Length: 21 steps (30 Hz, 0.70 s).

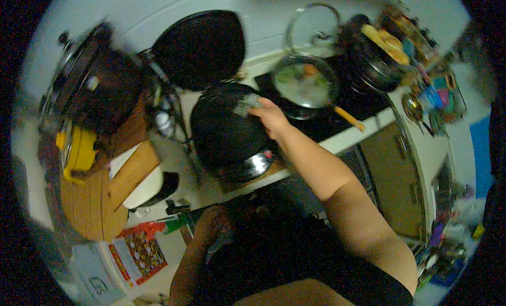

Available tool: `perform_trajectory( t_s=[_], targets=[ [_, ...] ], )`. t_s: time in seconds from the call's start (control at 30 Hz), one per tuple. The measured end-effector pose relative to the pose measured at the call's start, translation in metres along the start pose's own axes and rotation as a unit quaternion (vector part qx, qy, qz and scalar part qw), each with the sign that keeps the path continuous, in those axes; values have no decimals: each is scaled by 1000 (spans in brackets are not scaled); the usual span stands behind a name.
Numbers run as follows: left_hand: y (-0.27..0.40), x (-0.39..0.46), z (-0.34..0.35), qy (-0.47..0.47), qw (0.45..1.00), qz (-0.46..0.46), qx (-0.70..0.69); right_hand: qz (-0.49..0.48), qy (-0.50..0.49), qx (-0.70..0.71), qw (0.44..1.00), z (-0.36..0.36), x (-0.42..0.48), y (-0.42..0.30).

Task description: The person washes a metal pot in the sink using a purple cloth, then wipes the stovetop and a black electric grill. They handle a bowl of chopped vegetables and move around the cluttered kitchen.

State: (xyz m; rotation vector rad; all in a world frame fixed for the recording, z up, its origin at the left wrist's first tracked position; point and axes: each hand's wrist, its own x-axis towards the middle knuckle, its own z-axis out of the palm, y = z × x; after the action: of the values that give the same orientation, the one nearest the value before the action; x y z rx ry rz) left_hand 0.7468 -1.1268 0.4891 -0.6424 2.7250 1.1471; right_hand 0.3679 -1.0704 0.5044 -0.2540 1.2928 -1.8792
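My right hand (270,117) reaches forward over a black, rounded countertop appliance (229,136) with a shiny panel on its front. A crumpled greyish piece (247,104), perhaps cloth or wrap, is pinched in its fingers and rests at the appliance's top. My left hand (215,225) hangs low near my dark clothing. It is dim and blurred, and a pale translucent thing (219,242) shows beside it; whether the hand grips it is unclear. To the right of the appliance, a pan (304,84) with pale liquid and green and orange pieces sits on a black cooktop (348,112).
A glass lid (316,27) and a large black panel (201,48) lean at the wall. At left stand a dark pot (99,88), a yellow-handled thing (81,151) and wooden boards (136,169). Another dark pot (367,68) and a cluttered utensil rack (438,96) are at right.
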Motion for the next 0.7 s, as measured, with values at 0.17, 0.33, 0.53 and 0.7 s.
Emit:
perform_trajectory(
  t_s=[0.17,0.33,0.53,0.7],
  targets=[
    [84,42,52,-31,996,23,-82,-167,-47,122,977,-83,-99,-105],
    [212,62,138,-44,979,193,56,-317,140,140,927,-289,-254,-206],
    [336,66,222,-191,951,236,53,-314,561,-1,766,-562,-476,-236],
    [422,110,307,-229,914,325,84,-237,662,-79,707,-749,-618,-196]
  ],
)
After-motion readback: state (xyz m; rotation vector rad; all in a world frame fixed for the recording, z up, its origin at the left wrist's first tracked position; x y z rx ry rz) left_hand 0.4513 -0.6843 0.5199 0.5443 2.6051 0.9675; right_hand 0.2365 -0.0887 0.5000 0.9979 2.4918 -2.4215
